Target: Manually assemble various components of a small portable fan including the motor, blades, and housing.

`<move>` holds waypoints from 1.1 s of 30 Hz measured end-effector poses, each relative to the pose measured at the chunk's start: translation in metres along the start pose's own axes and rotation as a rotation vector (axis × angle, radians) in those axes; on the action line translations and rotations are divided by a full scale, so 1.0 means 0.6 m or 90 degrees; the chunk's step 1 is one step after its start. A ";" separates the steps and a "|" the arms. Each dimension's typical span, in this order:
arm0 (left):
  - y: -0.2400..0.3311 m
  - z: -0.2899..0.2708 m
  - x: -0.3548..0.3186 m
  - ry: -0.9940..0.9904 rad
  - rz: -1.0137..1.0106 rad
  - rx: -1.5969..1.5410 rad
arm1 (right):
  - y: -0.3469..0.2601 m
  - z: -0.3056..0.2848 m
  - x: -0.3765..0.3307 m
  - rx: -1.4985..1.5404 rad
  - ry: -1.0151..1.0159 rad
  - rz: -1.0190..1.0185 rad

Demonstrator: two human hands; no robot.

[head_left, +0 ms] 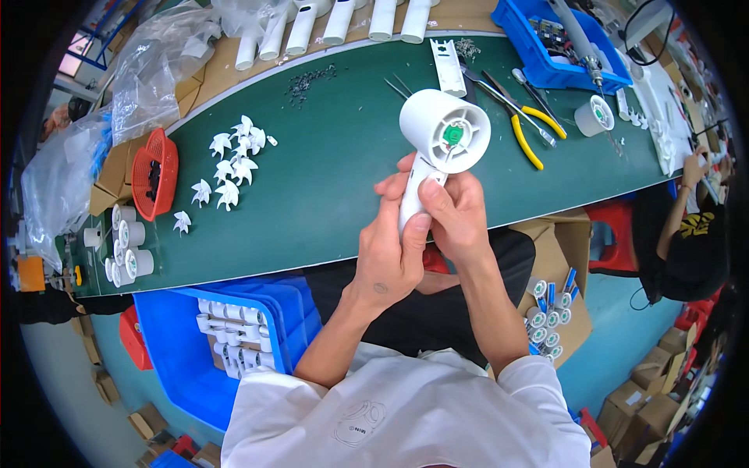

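Both hands hold a white handheld fan housing (pixel 437 125) above the near side of the green table. Its round drum points up and toward me, with spokes and a green circuit board showing inside. My left hand (pixel 390 251) closes round the lower handle from the left. Against the right side of the handle, just below the drum, my right hand (pixel 456 214) presses with its thumb. Left of them, several small white fan blades (pixel 238 160) lie loose. Yellow-handled pliers (pixel 524 129) and a screwdriver (pixel 538 134) rest to the right.
A red basket (pixel 156 175) and white cylinders (pixel 129 249) stand at the left. Screws (pixel 310 82) are scattered at the back, near white handles (pixel 339 19). A blue bin (pixel 562 72) and a power driver (pixel 593 66) are back right. A blue crate (pixel 175 343) sits below left.
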State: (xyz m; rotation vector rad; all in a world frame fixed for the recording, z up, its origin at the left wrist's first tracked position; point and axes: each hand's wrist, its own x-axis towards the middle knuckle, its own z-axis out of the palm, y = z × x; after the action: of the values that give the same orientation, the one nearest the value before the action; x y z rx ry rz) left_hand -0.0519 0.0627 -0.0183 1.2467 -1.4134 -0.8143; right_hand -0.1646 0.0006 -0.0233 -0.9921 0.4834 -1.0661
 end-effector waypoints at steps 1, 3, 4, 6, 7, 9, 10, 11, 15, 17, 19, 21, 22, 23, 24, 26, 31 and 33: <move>0.000 0.001 -0.001 0.006 -0.016 -0.014 | -0.004 0.003 0.000 -0.001 -0.001 0.000; 0.000 0.001 -0.004 0.022 -0.031 -0.047 | -0.017 0.013 0.000 0.013 -0.022 0.048; 0.000 0.001 -0.004 0.038 -0.045 -0.080 | -0.015 0.016 0.001 0.014 -0.020 0.047; 0.000 -0.001 -0.001 0.042 -0.045 -0.112 | -0.012 0.022 0.003 0.028 -0.025 0.024; 0.001 -0.002 0.001 0.048 -0.044 -0.145 | -0.007 0.028 0.004 0.039 0.000 0.013; 0.011 -0.001 0.000 0.058 -0.061 -0.151 | -0.019 0.027 0.003 0.014 -0.016 0.031; 0.014 -0.001 0.000 0.071 -0.078 -0.159 | -0.024 0.027 0.003 -0.014 -0.035 0.050; 0.014 -0.001 0.001 0.068 -0.079 -0.158 | -0.025 0.030 0.002 -0.012 -0.033 0.049; 0.014 -0.002 0.010 0.092 -0.033 -0.157 | -0.023 0.038 0.001 -0.001 0.003 0.053; 0.013 -0.003 0.009 0.088 -0.032 -0.154 | -0.021 0.040 0.001 -0.021 0.012 0.054; 0.013 -0.006 0.005 0.090 -0.072 -0.224 | -0.020 0.047 0.002 -0.052 0.013 0.034; 0.018 -0.005 0.003 0.096 -0.091 -0.252 | -0.019 0.042 0.004 -0.042 0.002 0.040; 0.018 -0.004 0.003 0.102 -0.113 -0.282 | -0.017 0.039 0.004 -0.034 -0.009 0.048; 0.016 -0.005 0.004 0.100 -0.112 -0.282 | -0.015 0.038 0.003 -0.033 -0.007 0.046; 0.015 -0.005 0.005 0.097 -0.105 -0.326 | -0.015 0.039 0.002 0.018 -0.020 0.051; 0.011 -0.006 0.003 0.095 -0.097 -0.368 | -0.016 0.038 0.000 0.070 -0.032 0.055; 0.012 -0.001 -0.001 0.065 -0.007 -0.176 | -0.014 0.030 -0.006 0.018 -0.047 0.059; 0.011 0.003 -0.001 0.078 -0.001 -0.148 | -0.025 0.032 -0.007 0.003 -0.046 0.065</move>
State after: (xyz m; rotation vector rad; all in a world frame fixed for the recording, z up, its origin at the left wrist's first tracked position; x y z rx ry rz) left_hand -0.0554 0.0648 -0.0126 1.1002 -1.1842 -0.8626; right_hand -0.1594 0.0107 -0.0012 -0.9885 0.4678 -0.9370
